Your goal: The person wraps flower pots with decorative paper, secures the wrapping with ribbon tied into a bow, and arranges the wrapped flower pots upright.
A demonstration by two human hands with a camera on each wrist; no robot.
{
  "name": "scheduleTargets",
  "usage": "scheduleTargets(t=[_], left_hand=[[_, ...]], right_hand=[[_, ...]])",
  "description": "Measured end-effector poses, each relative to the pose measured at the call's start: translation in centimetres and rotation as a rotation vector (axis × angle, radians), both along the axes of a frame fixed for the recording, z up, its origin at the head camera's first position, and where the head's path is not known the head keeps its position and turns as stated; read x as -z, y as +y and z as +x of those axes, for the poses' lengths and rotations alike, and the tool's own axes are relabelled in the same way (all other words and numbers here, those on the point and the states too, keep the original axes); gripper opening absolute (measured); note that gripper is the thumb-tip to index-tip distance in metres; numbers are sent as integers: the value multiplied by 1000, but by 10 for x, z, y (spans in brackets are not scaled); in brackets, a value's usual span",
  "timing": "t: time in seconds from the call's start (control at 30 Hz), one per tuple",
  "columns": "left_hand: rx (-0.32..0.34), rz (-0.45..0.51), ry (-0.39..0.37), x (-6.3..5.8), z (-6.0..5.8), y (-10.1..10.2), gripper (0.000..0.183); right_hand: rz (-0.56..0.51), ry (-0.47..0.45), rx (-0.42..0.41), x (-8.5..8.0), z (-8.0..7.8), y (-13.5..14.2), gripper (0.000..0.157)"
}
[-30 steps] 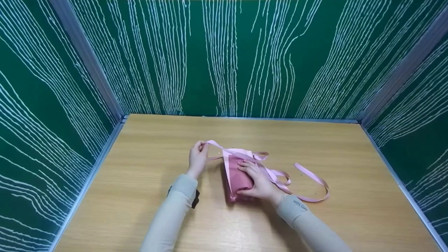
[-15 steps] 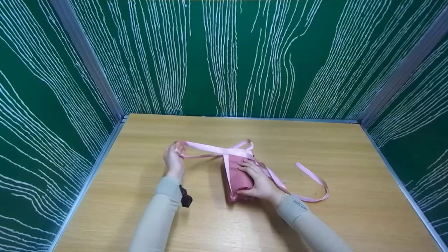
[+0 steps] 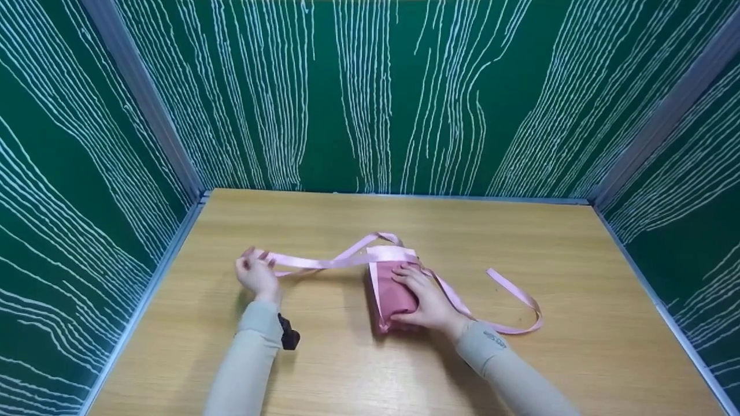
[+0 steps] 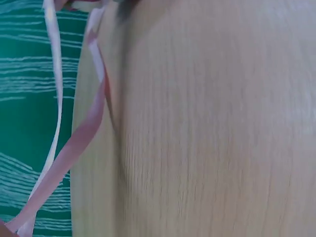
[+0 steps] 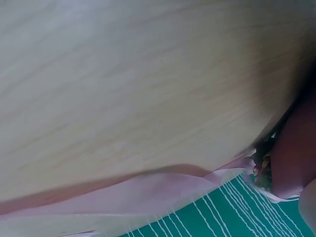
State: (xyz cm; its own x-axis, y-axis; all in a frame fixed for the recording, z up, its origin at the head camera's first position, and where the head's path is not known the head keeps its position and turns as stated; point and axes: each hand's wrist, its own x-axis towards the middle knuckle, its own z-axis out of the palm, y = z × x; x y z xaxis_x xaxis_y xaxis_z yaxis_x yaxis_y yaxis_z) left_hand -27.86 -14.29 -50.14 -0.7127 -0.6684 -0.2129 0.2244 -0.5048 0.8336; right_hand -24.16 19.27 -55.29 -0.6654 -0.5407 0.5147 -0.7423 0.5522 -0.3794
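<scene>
A small dark pink box-shaped pouch [image 3: 390, 284] with pale pink edges lies at the middle of the table. My right hand [image 3: 433, 303] holds it from the right, thumb at the near end and fingers spread over its top. Out to the left, my left hand [image 3: 258, 278] pinches a light pink ribbon [image 3: 306, 263], which runs in a loop to the far end of the pouch. In the left wrist view two strands of the ribbon [image 4: 81, 138] hang crossed. The right wrist view shows part of the pouch [image 5: 294, 148], with something dark green at its end.
The ribbon's other tail [image 3: 523, 330] curls on the wooden table [image 3: 347, 381] to the right of the right hand. Green walls [image 3: 324, 115] with white wavy lines enclose the table at the back and both sides.
My left hand has moved left and slightly nearer, drawing the ribbon out with it. Ribbon loops right of the pouch have been pulled away. The right hand and pouch have stayed put.
</scene>
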Motion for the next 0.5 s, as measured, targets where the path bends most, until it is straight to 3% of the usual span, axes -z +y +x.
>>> scheduleTargets(t=[0.07,0.17,0.23,0.3,0.43,0.5], left_hand=[[-46,-74,-151,1,4,-8,26],[-112,-95,-211,3,8,-19,37],[-118,-113,-234,5,8,-25,40],[-77,-58,-182,7,10,-29,43],[104,-239,-433,12,19,-28,53],[151,-341,-563,15,23,-23,58]], right_hand=[[1,-12,2,0,0,0,82],[2,-32,4,-1,1,0,82],[5,-40,7,-2,1,0,83],[5,-43,10,-3,2,1,83],[-6,-39,5,-2,1,0,82],[-16,-39,-5,-1,0,-1,81]])
